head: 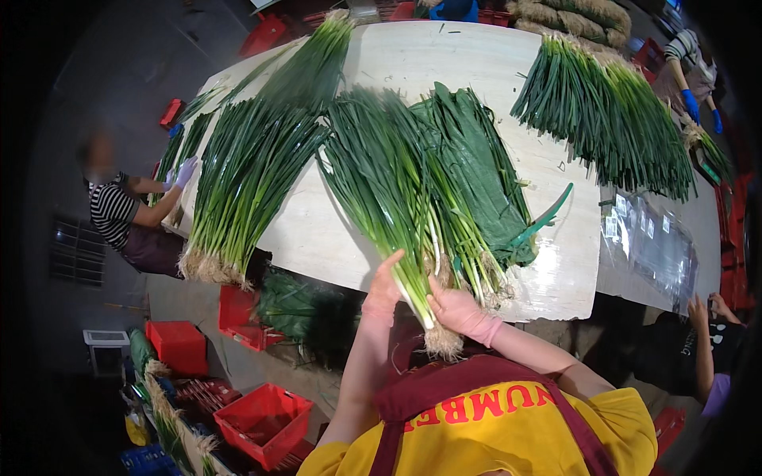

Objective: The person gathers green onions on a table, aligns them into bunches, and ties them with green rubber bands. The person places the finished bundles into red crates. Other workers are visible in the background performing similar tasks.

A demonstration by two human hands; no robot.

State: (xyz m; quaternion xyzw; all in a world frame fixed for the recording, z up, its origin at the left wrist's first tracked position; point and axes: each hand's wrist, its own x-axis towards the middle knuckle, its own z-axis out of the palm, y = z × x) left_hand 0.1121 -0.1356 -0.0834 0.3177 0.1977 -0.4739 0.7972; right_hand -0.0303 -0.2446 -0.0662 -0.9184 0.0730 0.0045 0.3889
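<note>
A bunch of green onions (pixel 390 223) lies slanted over the table's near edge, its white stems and root tuft (pixel 443 342) towards my body. My left hand (pixel 384 288), in a thin pink glove, presses the stems' left side with the thumb across them. On the other side, my right hand (pixel 455 306), gloved alike, grips the stems just above the roots. Several looser green onions (pixel 470 250) lie right of the bunch. Beside these is a green woven-plastic wrap (pixel 476 172) with leaves under it and a green strap (pixel 545 214) sticking out.
More green onions lie in heaps on the pale table (pixel 315 220), at left (pixel 250 178) and far right (pixel 607 113). Clear plastic bags (pixel 649 238) lie at right. People stand at the left (pixel 119 202), far right (pixel 693 71) and near right (pixel 684 351). Red crates (pixel 265 422) stand on the floor.
</note>
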